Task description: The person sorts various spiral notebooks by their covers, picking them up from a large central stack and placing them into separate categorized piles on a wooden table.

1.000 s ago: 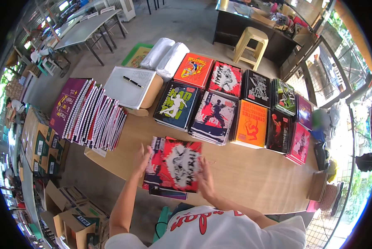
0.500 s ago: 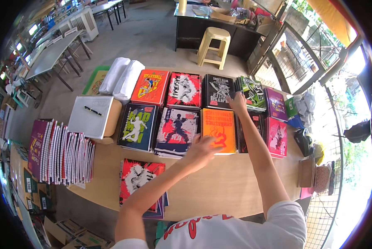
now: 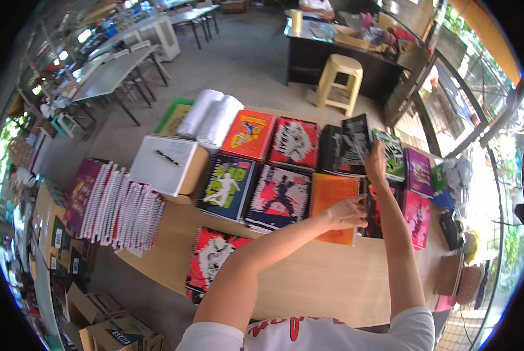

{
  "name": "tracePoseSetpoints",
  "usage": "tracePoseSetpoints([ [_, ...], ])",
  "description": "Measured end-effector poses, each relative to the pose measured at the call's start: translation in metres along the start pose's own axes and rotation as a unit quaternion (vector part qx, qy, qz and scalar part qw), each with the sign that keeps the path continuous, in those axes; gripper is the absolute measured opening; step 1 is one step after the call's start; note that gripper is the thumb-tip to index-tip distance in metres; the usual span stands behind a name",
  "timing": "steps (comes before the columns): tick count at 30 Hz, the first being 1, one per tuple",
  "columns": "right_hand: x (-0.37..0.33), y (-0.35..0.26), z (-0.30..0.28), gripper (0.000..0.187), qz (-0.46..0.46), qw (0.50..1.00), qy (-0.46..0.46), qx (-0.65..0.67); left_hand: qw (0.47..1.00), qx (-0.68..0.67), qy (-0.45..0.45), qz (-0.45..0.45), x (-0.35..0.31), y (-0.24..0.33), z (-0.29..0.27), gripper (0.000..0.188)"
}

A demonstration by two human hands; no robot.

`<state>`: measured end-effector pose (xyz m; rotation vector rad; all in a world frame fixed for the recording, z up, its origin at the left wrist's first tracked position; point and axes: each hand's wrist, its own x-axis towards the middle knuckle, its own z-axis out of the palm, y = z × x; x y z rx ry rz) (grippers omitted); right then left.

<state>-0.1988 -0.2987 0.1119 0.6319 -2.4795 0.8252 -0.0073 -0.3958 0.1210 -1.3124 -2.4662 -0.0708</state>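
My right hand (image 3: pixel 376 161) grips the right edge of a black spiral notebook (image 3: pixel 354 140), which is tilted up off the black pile (image 3: pixel 330 149) in the back row. Below it, my left hand (image 3: pixel 350 212) hovers over the right edge of an orange notebook (image 3: pixel 326 196), fingers apart and holding nothing. A dark notebook with red print (image 3: pixel 385 205) lies just right of that hand. Beside the raised notebook is a green-and-black one (image 3: pixel 393 153). Near the front edge, partly behind my left arm, sits a small pile topped by a red-and-white notebook (image 3: pixel 212 257).
More notebook piles, red (image 3: pixel 294 143), orange-red (image 3: pixel 251 136), navy (image 3: pixel 227 186) and purple (image 3: pixel 417 169), stand in two rows on the table (image 3: pixel 309 281). A leaning row of notebooks (image 3: pixel 124 205) and a pen (image 3: pixel 167 157) on a white pad are left. A beige stool (image 3: pixel 341 79) stands beyond.
My right hand has lifted the black notebook's right side from its pile. My left hand has moved right across the orange notebook. The whole view has shifted.
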Motion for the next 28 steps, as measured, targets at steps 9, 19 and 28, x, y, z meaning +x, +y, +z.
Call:
tracePoseSetpoints([
  [9,-0.144,-0.182,-0.199,0.055,0.280,0.792,-0.077,0.537,0.655,-0.216,0.254,-0.678,-0.286,0.145,-0.212,0.034],
  [19,-0.428,-0.359,-0.001,0.095,0.106,0.890,-0.323,0.303,0.439,-0.455,0.207,-0.746,-0.416,0.205,-0.113,0.089],
  [28,-0.191,-0.157,-0.130,0.066,0.289,0.627,-0.172,0.703,0.793,-0.168,0.150,-0.566,-0.200,0.128,-0.169,0.088],
])
